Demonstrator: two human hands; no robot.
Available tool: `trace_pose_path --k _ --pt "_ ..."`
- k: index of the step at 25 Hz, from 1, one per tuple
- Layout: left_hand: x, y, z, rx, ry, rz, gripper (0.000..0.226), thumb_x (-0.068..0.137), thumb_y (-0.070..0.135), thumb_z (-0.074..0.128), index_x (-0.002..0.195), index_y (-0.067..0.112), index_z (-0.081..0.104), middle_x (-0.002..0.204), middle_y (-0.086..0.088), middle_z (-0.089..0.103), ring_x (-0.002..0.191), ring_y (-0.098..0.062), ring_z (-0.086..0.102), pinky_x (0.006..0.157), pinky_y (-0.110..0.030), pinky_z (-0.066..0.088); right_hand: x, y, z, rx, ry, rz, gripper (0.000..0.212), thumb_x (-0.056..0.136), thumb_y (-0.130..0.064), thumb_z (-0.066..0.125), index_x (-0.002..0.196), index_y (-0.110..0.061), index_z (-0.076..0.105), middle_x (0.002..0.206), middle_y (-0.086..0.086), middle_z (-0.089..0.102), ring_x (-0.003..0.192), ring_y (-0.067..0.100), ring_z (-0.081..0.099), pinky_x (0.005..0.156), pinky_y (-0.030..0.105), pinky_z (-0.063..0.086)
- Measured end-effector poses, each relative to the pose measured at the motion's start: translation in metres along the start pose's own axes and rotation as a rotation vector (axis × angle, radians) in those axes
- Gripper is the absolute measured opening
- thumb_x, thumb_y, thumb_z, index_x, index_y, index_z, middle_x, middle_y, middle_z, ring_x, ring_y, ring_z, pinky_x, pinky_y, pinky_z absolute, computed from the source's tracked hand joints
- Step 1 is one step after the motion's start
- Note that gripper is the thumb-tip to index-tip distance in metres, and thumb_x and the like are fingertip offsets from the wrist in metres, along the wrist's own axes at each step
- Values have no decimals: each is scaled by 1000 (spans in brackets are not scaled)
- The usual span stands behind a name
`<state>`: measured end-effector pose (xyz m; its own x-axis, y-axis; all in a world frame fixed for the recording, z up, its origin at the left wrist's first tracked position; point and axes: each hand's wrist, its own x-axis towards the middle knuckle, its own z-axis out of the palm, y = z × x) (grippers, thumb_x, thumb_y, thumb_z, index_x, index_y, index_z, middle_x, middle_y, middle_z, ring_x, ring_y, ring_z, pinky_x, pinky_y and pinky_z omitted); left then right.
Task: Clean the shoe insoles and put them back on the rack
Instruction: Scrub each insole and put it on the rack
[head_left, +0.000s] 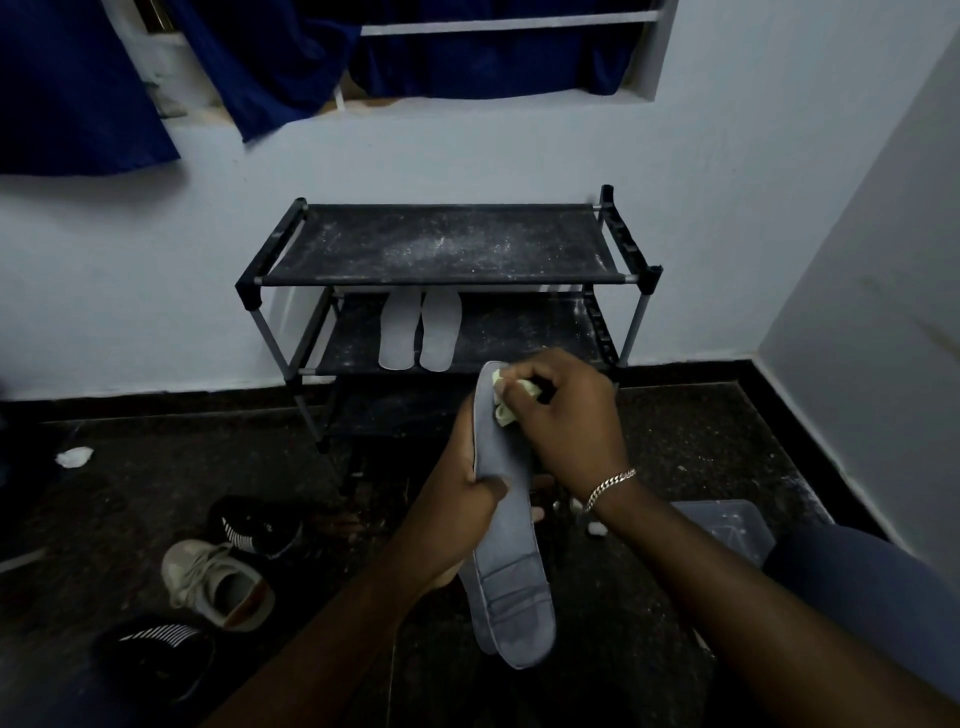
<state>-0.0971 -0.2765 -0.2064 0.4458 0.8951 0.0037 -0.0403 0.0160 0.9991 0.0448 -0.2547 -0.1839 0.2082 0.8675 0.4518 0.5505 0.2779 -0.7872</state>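
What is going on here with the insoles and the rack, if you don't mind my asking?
A person is cleaning a grey insole: the left hand grips it around the middle while the right hand rubs a pale cloth on its far end. Two light insoles lie side by side on the middle shelf of the rack. Three shoes sit on the floor to the left.

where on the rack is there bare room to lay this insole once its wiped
The top shelf is bare from rail to rail, only dusty. The middle shelf has room right of the two insoles, up to the frame. The floor at left is crowded with shoes.
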Motion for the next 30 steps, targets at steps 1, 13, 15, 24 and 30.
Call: trace_pose_path --k 1,13,15,24,30 --pt "-1 2 1 -10 11 3 87 88 -26 40 153 29 22 142 4 49 118 -1 60 80 -25 58 -3 -2 3 18 -24 -16 4 86 -8 75 85 -12 75 87 -6 70 82 4 66 77 21 53" --pt "9 -13 -10 73 241 25 58 93 0 55 131 42 46 133 11 58 123 -10 57 101 -44 50 3 2 0 -25 18 -22 5 85 -9 75 85 -14 76 88 -6 70 82 3 64 77 20 53" --pt "8 -16 -10 76 216 27 63 91 5 55 141 41 42 140 9 55 130 -19 53 103 -53 47 8 5 -4 -23 57 17 4 85 -11 76 86 -15 76 89 -6 70 83 3 64 77 22 54" --pt "7 -15 -8 119 211 46 61 93 8 54 135 52 43 139 15 55 132 -11 51 108 -47 44 7 5 -1 -69 13 1 7 84 -9 76 90 -12 76 92 -3 70 84 6 65 79 24 55" --pt "9 -11 -7 143 213 75 52 96 4 53 132 39 42 127 22 57 129 -5 52 100 -17 44 -7 -6 8 -54 -100 -104 8 83 -7 77 90 -11 77 91 -3 70 84 3 64 78 12 50"
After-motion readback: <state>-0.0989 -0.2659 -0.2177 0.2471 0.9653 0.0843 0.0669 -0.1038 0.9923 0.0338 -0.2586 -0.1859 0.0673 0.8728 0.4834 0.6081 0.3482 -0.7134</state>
